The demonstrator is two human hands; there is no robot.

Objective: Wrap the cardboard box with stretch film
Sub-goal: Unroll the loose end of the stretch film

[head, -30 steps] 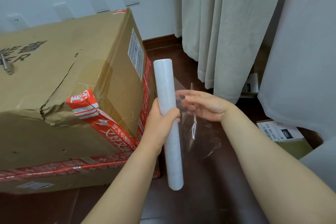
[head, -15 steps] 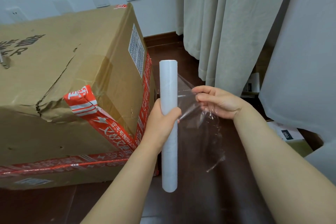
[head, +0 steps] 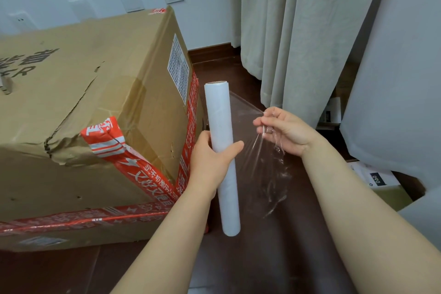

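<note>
Fingers (head: 235,147) of your left hand (head: 210,164) curled round the upright stretch film roll (head: 219,114), right hand (head: 286,130) pinching the loose film (head: 274,167) stretched sideways from it, roll just beside the taped cardboard box (head: 95,102) on the dark floor (head: 274,258), curtain (head: 298,31) behind.

The right hand (head: 284,131) has drawn away from the roll of stretch film (head: 223,150). A second ago its outstretched fingertips lay just beside the roll, close to the thumb of the left hand (head: 210,162). Now it sits well apart to the right, fingers curled and pinching the free edge. The clear film sheet (head: 247,126) between roll and right hand is wider, its top edge pulled into a straight line, and the crumpled loose end now hangs below the right wrist.
</note>
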